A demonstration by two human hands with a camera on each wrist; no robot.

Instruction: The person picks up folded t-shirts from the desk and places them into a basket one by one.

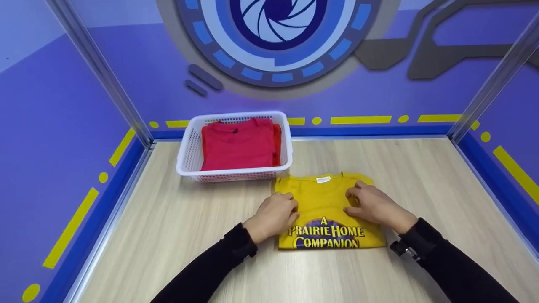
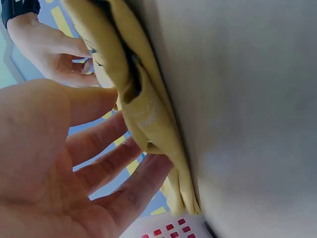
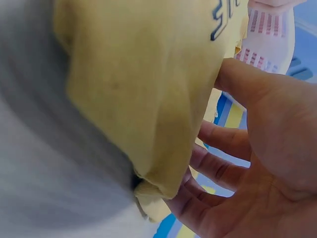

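A folded yellow T-shirt (image 1: pixel 324 202) lies flat on the table, its collar and white label toward the back and the printed lettering toward the front. On its left side my left hand (image 1: pixel 274 213) touches the cloth with bent fingertips. My right hand (image 1: pixel 376 206) rests fingertips and thumb on the right side, thumb apart from the fingers. The left wrist view shows the layered edge of the T-shirt (image 2: pixel 148 114) beside the left thumb and spread fingers. In the right wrist view, the right hand (image 3: pixel 257 148) lies along the shirt's upper face.
A white perforated basket (image 1: pixel 236 174) stands at the back left, close to the shirt's far left corner. Inside it lies a folded red T-shirt (image 1: pixel 240 147) over orange-red cloth. The wooden table (image 1: pixel 177 235) is bounded by purple panels (image 1: pixel 139 63) with metal posts.
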